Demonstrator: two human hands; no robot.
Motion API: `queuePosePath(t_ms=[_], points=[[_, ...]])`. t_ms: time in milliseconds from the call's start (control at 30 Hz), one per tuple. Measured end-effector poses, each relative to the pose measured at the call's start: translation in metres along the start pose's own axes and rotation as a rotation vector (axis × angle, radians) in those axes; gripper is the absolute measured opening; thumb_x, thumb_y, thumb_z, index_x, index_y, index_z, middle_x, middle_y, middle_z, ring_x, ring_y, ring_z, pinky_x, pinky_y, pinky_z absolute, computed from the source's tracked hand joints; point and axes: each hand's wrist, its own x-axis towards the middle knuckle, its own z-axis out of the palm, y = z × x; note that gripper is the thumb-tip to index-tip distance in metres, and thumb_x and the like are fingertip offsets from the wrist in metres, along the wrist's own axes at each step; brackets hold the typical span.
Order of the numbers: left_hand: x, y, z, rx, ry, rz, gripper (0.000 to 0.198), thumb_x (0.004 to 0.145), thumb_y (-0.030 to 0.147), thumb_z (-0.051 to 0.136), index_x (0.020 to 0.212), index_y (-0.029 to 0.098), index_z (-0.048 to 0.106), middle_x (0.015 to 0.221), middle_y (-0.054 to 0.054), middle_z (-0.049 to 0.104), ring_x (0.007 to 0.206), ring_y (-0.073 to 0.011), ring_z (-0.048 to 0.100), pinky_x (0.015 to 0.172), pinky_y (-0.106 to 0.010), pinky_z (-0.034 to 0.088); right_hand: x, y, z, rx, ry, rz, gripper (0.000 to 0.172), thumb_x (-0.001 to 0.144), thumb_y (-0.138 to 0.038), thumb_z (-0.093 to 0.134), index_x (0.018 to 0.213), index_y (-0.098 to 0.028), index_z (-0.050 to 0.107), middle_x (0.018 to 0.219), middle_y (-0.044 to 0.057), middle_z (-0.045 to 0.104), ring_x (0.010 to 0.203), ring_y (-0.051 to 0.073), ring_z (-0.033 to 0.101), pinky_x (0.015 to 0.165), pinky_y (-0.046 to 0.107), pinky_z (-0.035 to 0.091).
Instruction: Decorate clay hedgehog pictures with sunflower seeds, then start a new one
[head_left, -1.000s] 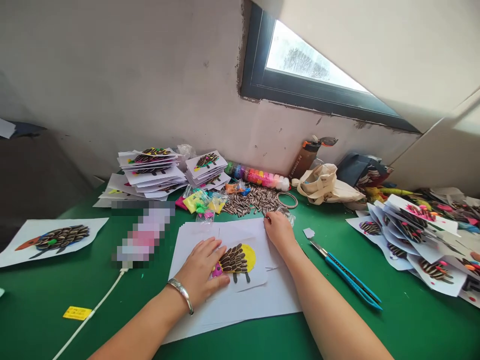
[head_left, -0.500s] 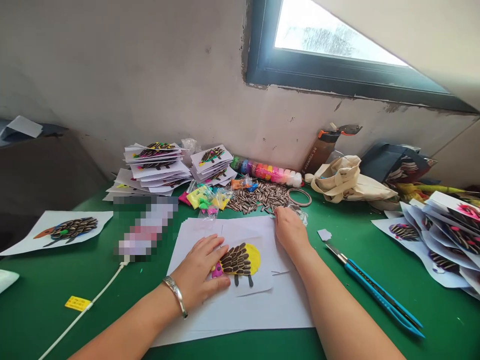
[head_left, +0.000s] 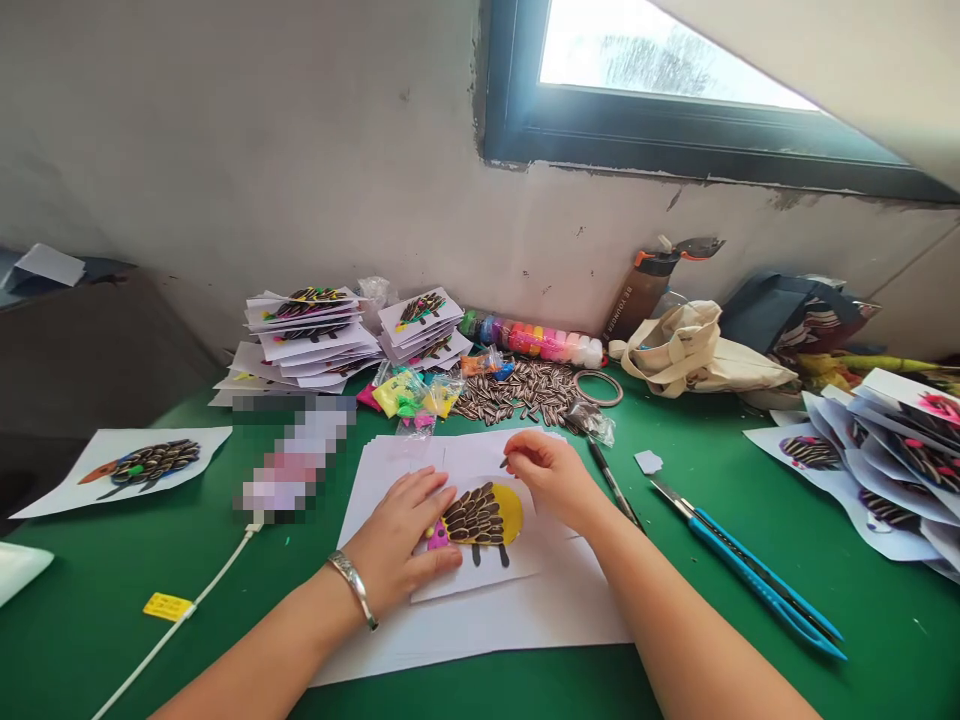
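Note:
A small white card [head_left: 480, 588] lies on white paper sheets [head_left: 555, 625]. It bears a picture with a yellow clay body [head_left: 511, 512], a pink head [head_left: 438, 536], dark legs and rows of striped sunflower seeds [head_left: 474, 513]. My left hand [head_left: 411, 530] rests on the card's left side, fingers stretched out, partly hiding the head end. Above the yellow part, my right hand [head_left: 551, 478] pinches one sunflower seed [head_left: 505, 462] between thumb and forefinger, its tip poking out to the left.
Loose sunflower seeds [head_left: 525, 390] lie behind the paper, beside clay packets [head_left: 401, 392] and a roll of tape [head_left: 598, 388]. To the right are a black pen [head_left: 615, 485] and a blue utility knife [head_left: 757, 570]. Finished cards stand stacked at left [head_left: 315, 335] and right [head_left: 900, 470].
My right hand has come from the loose seeds toward me and left, over the card, with a seed in its fingers. My left hand stays on the card.

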Motion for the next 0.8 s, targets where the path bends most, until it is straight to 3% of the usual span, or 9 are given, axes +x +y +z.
queuePosePath(t_ms=[100,233,400,567,800], points=[[0.001,-0.001,0.0,0.021,-0.016,0.028,0.056,0.081,0.048,0.054,0.13,0.023,0.047,0.138,-0.008,0.043,0.129,-0.0301,0.033,0.106,-0.048,0.03,-0.019,-0.013,-0.003,-0.175,0.07,-0.026,0.015,0.076,-0.022,0.046,0.076,-0.021,0.061,0.07,0.0,0.062,0.066,0.015,0.054,0.061,0.025,0.042],[0.001,-0.002,0.002,0.044,-0.003,0.052,0.057,0.081,0.05,0.053,0.13,0.021,0.047,0.138,-0.01,0.044,0.129,-0.0306,0.033,0.106,-0.049,0.029,-0.04,-0.02,-0.005,-0.231,0.175,-0.046,0.017,0.077,-0.021,0.045,0.081,-0.022,0.061,0.068,-0.001,0.061,0.061,0.013,0.052,0.056,0.024,0.039],[0.003,0.001,0.0,0.058,0.009,0.054,0.056,0.08,0.048,0.055,0.128,0.02,0.049,0.137,-0.01,0.045,0.128,-0.0306,0.034,0.105,-0.048,0.032,-0.041,-0.009,0.005,-0.236,0.096,-0.03,0.019,0.078,-0.02,0.046,0.082,-0.023,0.065,0.075,-0.001,0.066,0.07,0.014,0.058,0.066,0.025,0.043],[0.003,0.002,-0.001,0.064,0.001,0.048,0.056,0.08,0.048,0.055,0.128,0.02,0.05,0.136,-0.01,0.045,0.128,-0.0306,0.035,0.104,-0.047,0.033,-0.032,0.001,0.014,-0.322,0.14,-0.063,0.022,0.077,-0.015,0.047,0.084,-0.022,0.066,0.085,0.001,0.066,0.082,0.016,0.058,0.074,0.027,0.043],[0.001,-0.002,0.005,0.055,0.034,0.058,0.056,0.08,0.048,0.055,0.128,0.021,0.049,0.137,-0.009,0.045,0.128,-0.0312,0.034,0.105,-0.048,0.033,-0.032,0.003,0.016,-0.449,0.102,-0.063,0.019,0.079,-0.014,0.048,0.082,-0.021,0.066,0.081,0.002,0.065,0.081,0.017,0.056,0.072,0.027,0.042]])
